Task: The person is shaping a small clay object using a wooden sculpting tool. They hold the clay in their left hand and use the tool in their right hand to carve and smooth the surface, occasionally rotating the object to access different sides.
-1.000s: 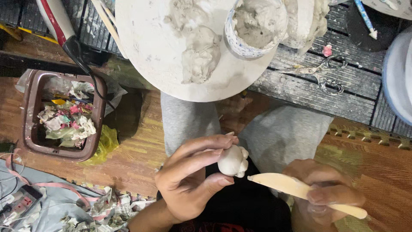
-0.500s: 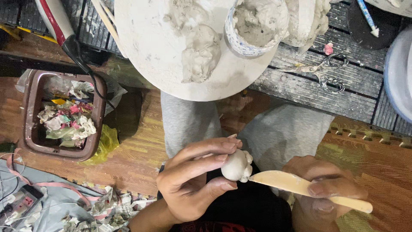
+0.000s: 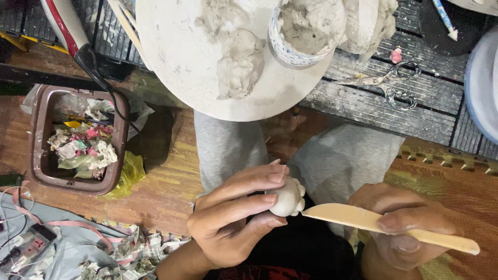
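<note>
- left hand (image 3: pixel 236 223): fingers clamped around small clay piece (image 3: pixel 287 198), held over the lap.
- right hand (image 3: pixel 402 228): closed on wooden modelling knife (image 3: pixel 384 227), tip touching the clay.
- risk: too much blade pressure could gouge or shear the soft lobes; a squeeze could flatten them.
- change: blade tip now meets the clay; earlier it sat just apart.

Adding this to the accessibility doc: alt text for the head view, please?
Seen from above, the left hand holds a small white clay lump while the right hand holds a wooden knife with its tip at the lump. Above sits a round board with grey clay and a cup; a brown bin of scraps stands left.
</note>
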`<state>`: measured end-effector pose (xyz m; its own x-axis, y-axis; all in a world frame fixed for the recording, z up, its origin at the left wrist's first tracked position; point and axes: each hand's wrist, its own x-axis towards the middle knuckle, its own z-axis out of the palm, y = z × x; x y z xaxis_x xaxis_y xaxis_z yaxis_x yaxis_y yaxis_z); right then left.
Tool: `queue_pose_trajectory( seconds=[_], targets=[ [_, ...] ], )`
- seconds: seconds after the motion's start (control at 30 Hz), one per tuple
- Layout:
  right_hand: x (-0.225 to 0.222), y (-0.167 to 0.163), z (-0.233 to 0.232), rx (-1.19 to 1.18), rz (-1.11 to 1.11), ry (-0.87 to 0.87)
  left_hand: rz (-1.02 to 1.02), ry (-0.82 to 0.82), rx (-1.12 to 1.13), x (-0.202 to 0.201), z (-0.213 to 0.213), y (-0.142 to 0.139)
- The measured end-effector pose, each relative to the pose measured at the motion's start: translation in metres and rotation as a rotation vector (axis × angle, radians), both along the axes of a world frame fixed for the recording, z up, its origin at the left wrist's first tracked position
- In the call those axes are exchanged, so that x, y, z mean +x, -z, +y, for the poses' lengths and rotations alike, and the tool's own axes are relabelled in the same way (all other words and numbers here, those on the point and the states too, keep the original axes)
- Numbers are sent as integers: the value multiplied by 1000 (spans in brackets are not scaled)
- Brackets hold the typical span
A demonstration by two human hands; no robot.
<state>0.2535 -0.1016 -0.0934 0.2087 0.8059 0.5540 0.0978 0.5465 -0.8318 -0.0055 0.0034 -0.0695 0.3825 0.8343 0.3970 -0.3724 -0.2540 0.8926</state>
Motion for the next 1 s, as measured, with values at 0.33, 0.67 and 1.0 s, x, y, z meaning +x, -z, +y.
queue_pose_trajectory(
  seconds=[0.33, 0.67, 1.0],
  targets=[
    [-3, -6, -2, -74, 32, 29, 17, 17, 2, -1, 0, 0],
    [3, 3, -2, -16, 192, -47, -230, 167, -342, 4, -1, 5],
    [-19, -19, 4, -11, -5, 39, -286, 254, -477, 2, -2, 5]
  ],
)
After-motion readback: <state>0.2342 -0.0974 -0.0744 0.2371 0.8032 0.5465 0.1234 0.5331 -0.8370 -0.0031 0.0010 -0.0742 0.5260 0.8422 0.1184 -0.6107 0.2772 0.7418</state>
